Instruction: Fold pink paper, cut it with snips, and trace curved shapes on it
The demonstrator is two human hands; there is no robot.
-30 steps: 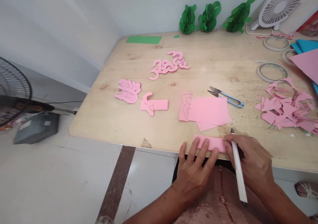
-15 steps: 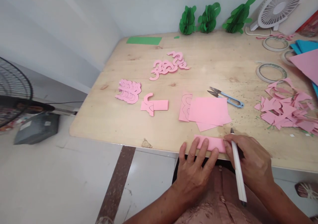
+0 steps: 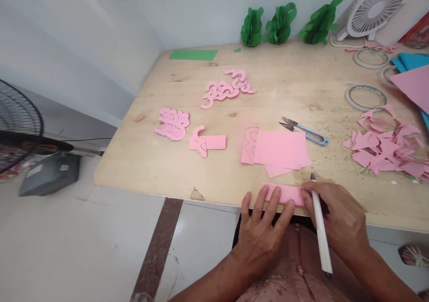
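Observation:
A folded pink paper strip (image 3: 284,194) lies along the front edge of the table. My left hand (image 3: 263,230) rests on it with fingers spread, pressing it down. My right hand (image 3: 340,215) holds a white pen (image 3: 321,230), its dark tip pointing away from me, while the thumb and forefinger touch the strip's right end. Just beyond the strip lies a stack of pink paper sheets (image 3: 281,148), and a pink piece with drawn scalloped lines (image 3: 250,145) sits at its left side. Thread snips (image 3: 304,130) with blue handles lie behind the stack.
Cut pink curved pieces (image 3: 223,90) and a scalloped bundle (image 3: 172,123) lie to the left. Pink scraps (image 3: 385,148) and a tape roll (image 3: 366,97) are on the right. Green paper figures (image 3: 280,23) and a white fan (image 3: 376,9) stand along the wall.
Both hands, the pen and the strip stay in almost the same place. The whole view has shifted very slightly.

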